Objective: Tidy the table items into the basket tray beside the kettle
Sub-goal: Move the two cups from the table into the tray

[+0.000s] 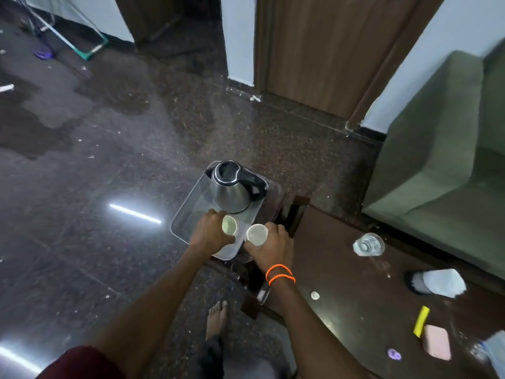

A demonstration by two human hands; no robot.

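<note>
A clear tray point(185, 212) sits on a small dark stand with a steel kettle point(232, 187) at its far end. My left hand point(210, 233) grips a small white cup point(229, 225) over the tray's near part. My right hand point(272, 243) holds a second white cup point(256, 234) just past the tray's right edge. On the dark table to the right lie a glass tumbler point(369, 244), a white cloth point(442, 283), a yellow marker point(421, 320), a pink case point(436, 341) and a coin point(315, 295).
A green sofa point(437, 149) stands behind the table at the right. A wooden door point(328, 50) is ahead. The dark polished floor point(95, 187) spreads to the left. My bare foot point(217, 315) is beside the table's near corner.
</note>
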